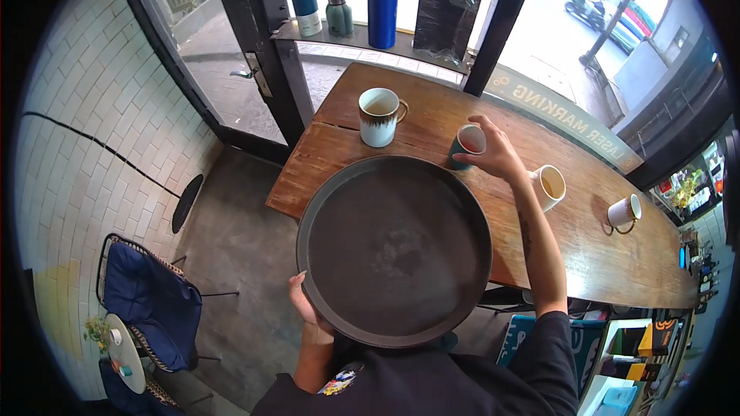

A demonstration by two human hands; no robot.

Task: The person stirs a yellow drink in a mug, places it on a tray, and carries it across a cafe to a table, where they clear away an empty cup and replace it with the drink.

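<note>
My left hand (305,300) grips the rim of a round dark brown serving tray (397,258), with the thumb showing at the edge and the other fingers hidden underneath. Nothing stands on the tray. Beyond its far rim, my right hand (499,156) has its thumb and fingers around a small teal cup (469,140) with a pale inside, over the wooden table. To the left of that cup is a tall white mug with a brown drip pattern (378,119). A cream mug (549,187), partly behind my right forearm, and a white mug with a brownish handle (623,212) stand further right.
The wooden table (609,262) runs along the windows. On the sill stand a blue bottle (382,15), two other flasks and a dark box in plastic wrap (447,11). A chair with navy cushions (150,300) and a small round table are at lower left; shelves sit at lower right.
</note>
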